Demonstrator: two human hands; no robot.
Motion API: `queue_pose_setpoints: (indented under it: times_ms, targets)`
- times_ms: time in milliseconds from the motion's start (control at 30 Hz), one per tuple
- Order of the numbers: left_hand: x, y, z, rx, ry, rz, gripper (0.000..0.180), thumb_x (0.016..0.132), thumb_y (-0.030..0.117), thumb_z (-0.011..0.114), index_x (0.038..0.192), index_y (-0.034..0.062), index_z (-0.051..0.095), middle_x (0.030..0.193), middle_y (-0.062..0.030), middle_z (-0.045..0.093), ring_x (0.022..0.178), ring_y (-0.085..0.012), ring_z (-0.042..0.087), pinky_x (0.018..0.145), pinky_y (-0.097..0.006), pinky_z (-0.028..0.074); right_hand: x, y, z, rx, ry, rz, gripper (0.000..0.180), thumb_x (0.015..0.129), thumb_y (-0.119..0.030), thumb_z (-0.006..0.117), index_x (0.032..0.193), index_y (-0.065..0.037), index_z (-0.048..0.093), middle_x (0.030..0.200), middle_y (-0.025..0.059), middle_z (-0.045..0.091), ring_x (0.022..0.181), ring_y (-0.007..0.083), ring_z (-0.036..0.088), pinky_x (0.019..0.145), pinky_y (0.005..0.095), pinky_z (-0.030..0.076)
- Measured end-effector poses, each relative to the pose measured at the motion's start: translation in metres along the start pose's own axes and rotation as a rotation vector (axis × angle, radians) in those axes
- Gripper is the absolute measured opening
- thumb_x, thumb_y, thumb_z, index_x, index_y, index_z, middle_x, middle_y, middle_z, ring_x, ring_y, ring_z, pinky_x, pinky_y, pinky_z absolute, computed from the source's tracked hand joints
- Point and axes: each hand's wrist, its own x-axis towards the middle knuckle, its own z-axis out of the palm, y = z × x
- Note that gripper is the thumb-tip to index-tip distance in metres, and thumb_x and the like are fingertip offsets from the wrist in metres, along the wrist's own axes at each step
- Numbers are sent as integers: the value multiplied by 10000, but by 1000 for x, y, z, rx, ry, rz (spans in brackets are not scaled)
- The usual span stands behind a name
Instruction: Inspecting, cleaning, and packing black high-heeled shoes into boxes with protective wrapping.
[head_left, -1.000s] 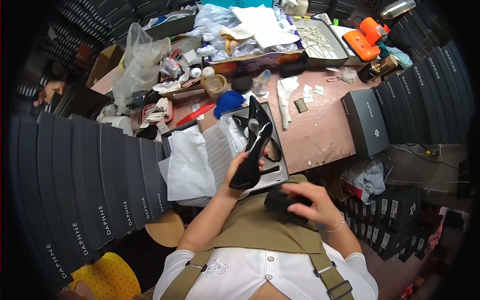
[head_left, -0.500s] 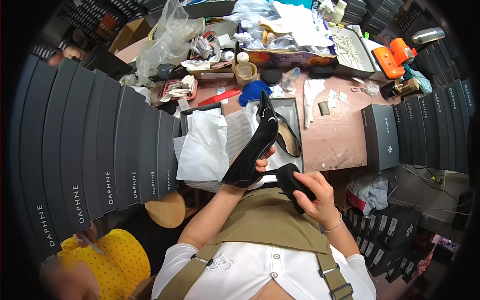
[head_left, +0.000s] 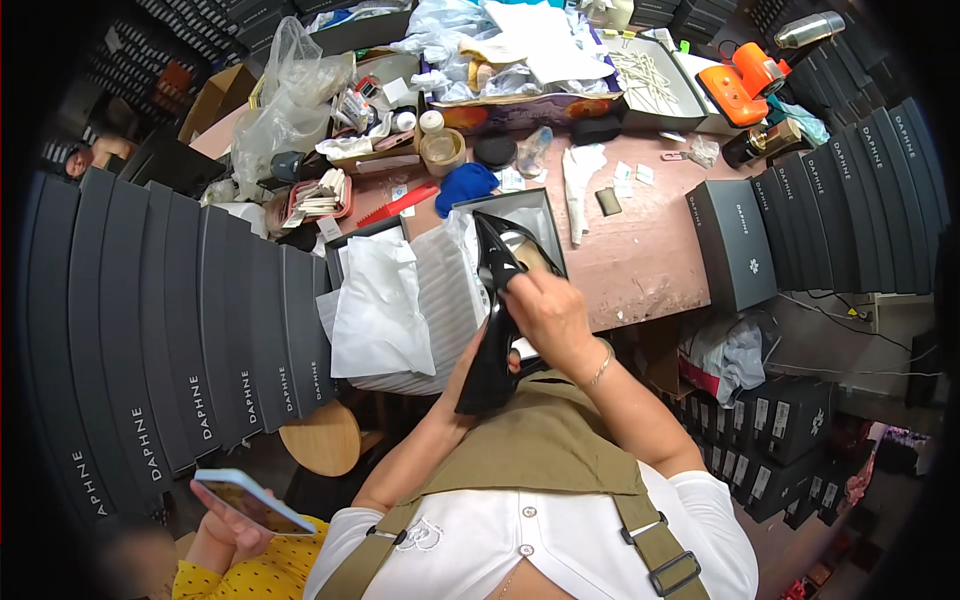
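Note:
My left hand (head_left: 468, 385) grips a glossy black pointed shoe (head_left: 497, 262) from beneath and the side, its toe tilted up and away from me. Over the middle of the shoe is my right hand (head_left: 548, 312), its fingers curled in against the upper. What those fingers pinch is hidden; the black pad is not clearly visible in them. Behind the held shoe, a second black shoe with a beige inside (head_left: 528, 256) lies in an open grey shoebox (head_left: 553, 222), partly covered. White tissue paper (head_left: 380, 310) spreads over the box's left side.
Dark shoebox stacks stand at left (head_left: 180, 330) and right (head_left: 735, 245). On the pink table lie a red comb (head_left: 398, 205), a blue cloth (head_left: 466, 188) and a white glove-like cloth (head_left: 580, 190). An orange tool (head_left: 740, 85) sits back right. At lower left, another person holds a phone (head_left: 255, 500).
My right hand has moved up and left, from beside the shoe with the black pad onto its upper. The shoe has turned and lowered. The neighbouring person's phone has come into fuller view.

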Motion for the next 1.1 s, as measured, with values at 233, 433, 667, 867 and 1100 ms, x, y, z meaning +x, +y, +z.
queue_pose_setpoints:
  times_ms: [233, 433, 667, 867, 1100]
  targets:
    - [-8, -31, -6, -906, 100, -516, 451, 950, 196, 515, 1373, 107, 387, 1124, -112, 587, 820, -131, 628, 718, -270, 541, -36, -19, -4, 120, -136, -56, 135, 761, -97, 665, 825, -71, 549, 723, 125, 526, 643, 312, 568, 549, 399, 456]
    - [-2, -37, -9, -634, -80, -267, 525, 928, 195, 542, 1402, 110, 330, 1113, -114, 599, 741, -142, 632, 644, -252, 528, -43, -18, -12, 225, -142, 41, 129, 761, -75, 663, 835, -53, 560, 769, 124, 551, 671, 315, 573, 589, 395, 469]
    - [-2, -26, 2, -568, -77, -401, 531, 914, 142, 527, 1406, 103, 331, 1082, -100, 612, 753, -196, 648, 689, -294, 541, -33, 7, -28, 204, 31, 218, 119, 791, -73, 663, 885, -26, 607, 811, 149, 600, 728, 335, 604, 624, 388, 485]
    - [-4, -26, 0, -725, -42, -451, 545, 921, 134, 483, 1436, 109, 304, 1060, -75, 612, 838, -148, 630, 732, -299, 540, -55, -1, -27, 309, -46, 246, 164, 812, -51, 661, 956, 9, 612, 817, 165, 599, 727, 321, 607, 643, 357, 482]
    - [-1, -32, -4, -757, -38, -475, 568, 894, 96, 488, 1433, 119, 310, 1032, -49, 608, 820, -113, 612, 690, -254, 513, -51, 0, -20, 320, -76, 255, 201, 818, -70, 663, 992, 14, 607, 840, 162, 593, 742, 314, 605, 660, 347, 481]
